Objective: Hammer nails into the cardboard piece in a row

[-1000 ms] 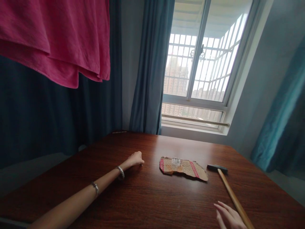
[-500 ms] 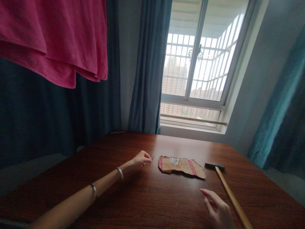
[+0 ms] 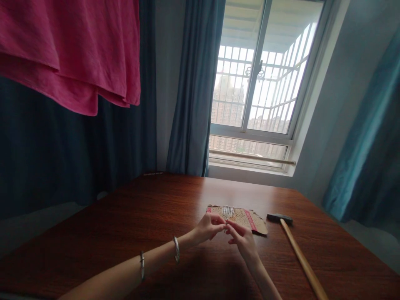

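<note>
My left hand, with two silver bangles on its arm, is closed in a pinch on a thin nail, mostly covered by fingers. The thumb and forefinger of my right hand meet it at the same spot, pinched together. Both hands are just above the near edge of a patterned cardboard piece with pink stripes. Several upright nails stand in a row at a white patch on its far side. To the right lies a hammer with a dark head and wooden handle.
The brown wooden table reaches toward a window with bars outside. Blue curtains hang on both sides of it. A pink towel hangs at the upper left.
My left hand has moved right with the nail, to the cardboard's near edge. My right hand has come up and left, its fingertips now at the left hand's.
</note>
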A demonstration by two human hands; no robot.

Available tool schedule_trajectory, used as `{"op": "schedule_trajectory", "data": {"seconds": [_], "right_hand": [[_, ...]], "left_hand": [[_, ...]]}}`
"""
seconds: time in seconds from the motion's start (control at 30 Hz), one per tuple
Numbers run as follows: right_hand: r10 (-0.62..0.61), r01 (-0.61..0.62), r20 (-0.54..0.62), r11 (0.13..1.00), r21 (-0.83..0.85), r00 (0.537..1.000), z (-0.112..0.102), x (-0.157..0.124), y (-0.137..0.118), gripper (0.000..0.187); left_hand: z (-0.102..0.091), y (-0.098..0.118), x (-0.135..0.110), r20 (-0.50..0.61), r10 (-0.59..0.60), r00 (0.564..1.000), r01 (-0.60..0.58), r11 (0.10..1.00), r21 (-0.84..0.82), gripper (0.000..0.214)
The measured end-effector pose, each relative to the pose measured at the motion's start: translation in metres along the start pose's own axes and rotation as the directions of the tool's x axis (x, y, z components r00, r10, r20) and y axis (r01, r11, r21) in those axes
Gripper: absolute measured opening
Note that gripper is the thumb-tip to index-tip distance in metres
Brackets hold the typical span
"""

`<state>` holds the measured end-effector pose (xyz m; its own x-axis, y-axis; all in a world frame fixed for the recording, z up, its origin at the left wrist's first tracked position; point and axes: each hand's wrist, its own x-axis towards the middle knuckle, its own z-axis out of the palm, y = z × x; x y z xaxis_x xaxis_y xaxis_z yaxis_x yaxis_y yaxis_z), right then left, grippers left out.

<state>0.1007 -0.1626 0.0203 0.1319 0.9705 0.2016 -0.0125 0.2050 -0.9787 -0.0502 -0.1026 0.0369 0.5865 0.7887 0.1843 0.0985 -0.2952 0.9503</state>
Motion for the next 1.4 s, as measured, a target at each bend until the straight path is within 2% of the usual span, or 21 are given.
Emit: {"op": "schedule_trajectory", "data": {"seconds": [0.33,0.43,0.53,0.63,0.8,0.9,1.0,1.13,1.4], "right_hand": [[-0.004,0.002,-0.036,0.998,-0.057,0.999,-0.008,0.003,-0.005,0.039],[-0.004,0.0,-0.072,0.999,-0.054,0.997,-0.017,0.018,-0.007,0.04],[-0.043,0.03,-0.154,0.996,-0.086,0.987,-0.033,0.044,-0.004,0.042],[-0.084,0.048,-0.199,0.982,-0.182,0.976,-0.05,0.074,0.005,0.046],[-0.165,0.111,-0.116,0.921,-0.375,0.979,-0.061,0.102,0.024,0.044],[-0.185,0.129,-0.087,0.892,-0.434,0.979,-0.061,0.104,0.028,0.037],[-0.207,0.152,-0.056,0.853,-0.499,0.977,-0.061,0.102,0.027,0.033],[-0.217,0.163,-0.041,0.834,-0.528,0.975,-0.063,0.102,0.025,0.031],[-0.189,0.138,-0.039,0.826,-0.546,0.981,-0.06,0.102,0.033,0.032]], "left_hand": [[0.01,-0.015,0.009,-0.031,0.005,1.0,-0.005,1.0,0.007,0.034],[0.01,-0.013,0.019,-0.056,0.087,0.995,-0.083,0.994,0.067,0.032],[0.004,-0.012,0.036,-0.175,0.176,0.969,-0.157,0.981,0.116,0.029],[-0.005,-0.017,0.063,-0.321,0.128,0.938,-0.137,0.991,-0.007,0.033],[-0.016,-0.027,0.111,-0.462,0.02,0.886,-0.161,0.95,-0.267,0.037],[-0.016,-0.035,0.131,-0.441,-0.045,0.896,-0.161,0.894,-0.418,0.034],[-0.013,-0.044,0.142,-0.355,-0.167,0.92,-0.084,0.8,-0.594,0.032],[-0.007,-0.055,0.149,-0.273,-0.294,0.916,0.01,0.696,-0.718,0.03],[-0.003,-0.067,0.147,-0.286,-0.247,0.926,-0.035,0.698,-0.716,0.03]]}}
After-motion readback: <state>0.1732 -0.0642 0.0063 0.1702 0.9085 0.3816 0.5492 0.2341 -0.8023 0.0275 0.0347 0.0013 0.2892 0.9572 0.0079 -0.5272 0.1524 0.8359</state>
